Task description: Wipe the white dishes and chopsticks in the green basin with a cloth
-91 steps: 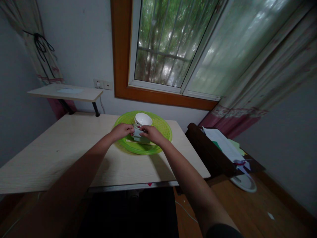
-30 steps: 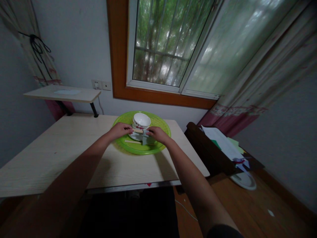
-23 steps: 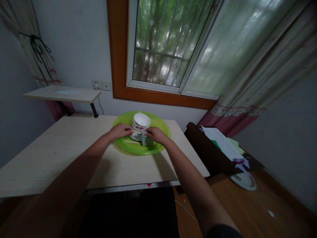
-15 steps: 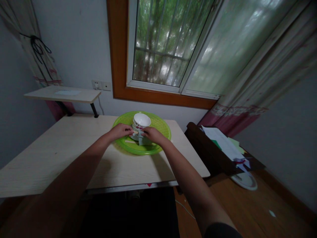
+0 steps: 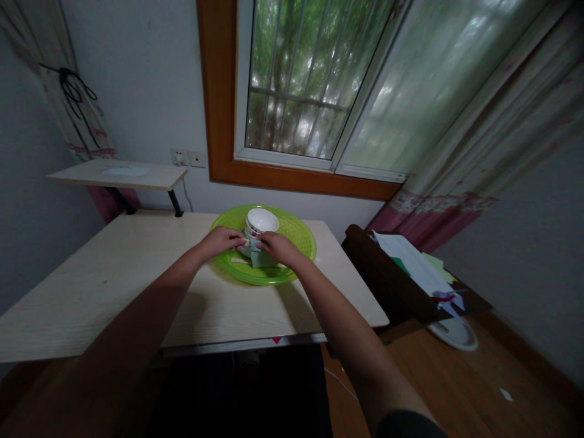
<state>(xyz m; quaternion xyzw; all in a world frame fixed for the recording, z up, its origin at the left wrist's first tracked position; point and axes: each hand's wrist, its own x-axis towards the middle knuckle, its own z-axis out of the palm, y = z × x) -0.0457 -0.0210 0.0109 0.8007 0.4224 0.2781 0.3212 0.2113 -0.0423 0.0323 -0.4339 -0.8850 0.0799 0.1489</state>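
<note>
My left hand is closed in a pinch on a pale chopstick, of which only a short end shows. My right hand pinches a thin pale blue-grey cloth that hangs down and meets the chopstick beside my left fingertips. Both hands are over a round bright green plastic tray. Behind the fingers, white bowls with a red pattern stand stacked on the tray. Another pale stick lies on the tray, partly hidden by the cloth.
The tray rests on a light wooden table. A small raised shelf with a paper on it is at the back left. Right of the table, a dark cabinet carries papers. A window is behind.
My right hand and the cloth have shifted slightly left toward my left fingertips, so less of the chopstick shows. The view has also moved a little. Bowls and tray stay in place.
</note>
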